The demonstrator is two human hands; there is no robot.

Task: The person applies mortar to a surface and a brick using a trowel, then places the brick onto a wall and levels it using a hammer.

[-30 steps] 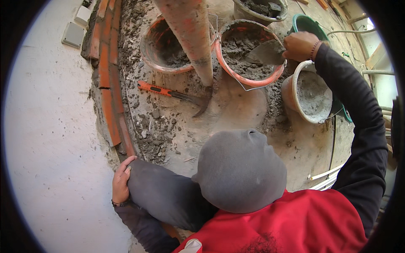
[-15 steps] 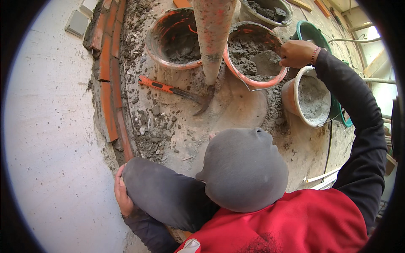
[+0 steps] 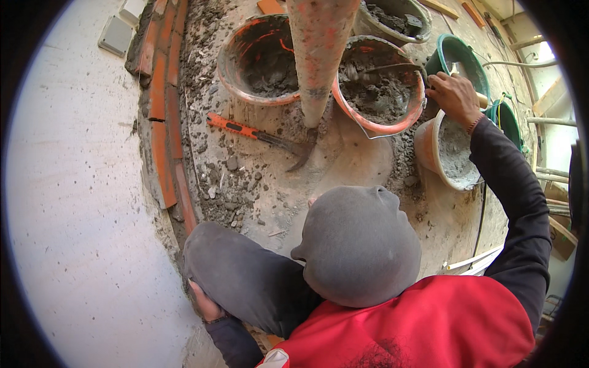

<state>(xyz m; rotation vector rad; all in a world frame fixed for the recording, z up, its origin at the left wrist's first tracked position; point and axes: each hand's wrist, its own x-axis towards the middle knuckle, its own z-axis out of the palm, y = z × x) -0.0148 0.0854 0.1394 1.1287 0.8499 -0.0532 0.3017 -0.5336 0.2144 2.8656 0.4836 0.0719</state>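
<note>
My right hand [image 3: 455, 98] is closed round the handle of a trowel [image 3: 396, 66]. The blade reaches into an orange-rimmed bucket [image 3: 383, 130] and lies against the grey mortar [image 3: 381, 98] in it. A pale handle end shows behind the hand. My left hand [image 3: 207, 302] rests against the side of my bent left leg [image 3: 239, 264], fingers partly hidden by it; what shows lies flat, holding nothing. Just below the right hand a pale bucket [image 3: 424, 150] of grey powdery material stands tilted.
A hammer with an orange handle [image 3: 233, 127] lies on the dusty floor by a thick post [image 3: 319, 55]. Another mortar bucket [image 3: 261, 97] is left of the post. Green buckets [image 3: 472, 58] stand at right. Along the white wall [image 3: 80, 184] runs a row of bricks [image 3: 161, 162].
The trowel blade has turned from lying flat to edge-on in the mortar. My right hand has shifted right and lower; my left hand has slid down along the leg.
</note>
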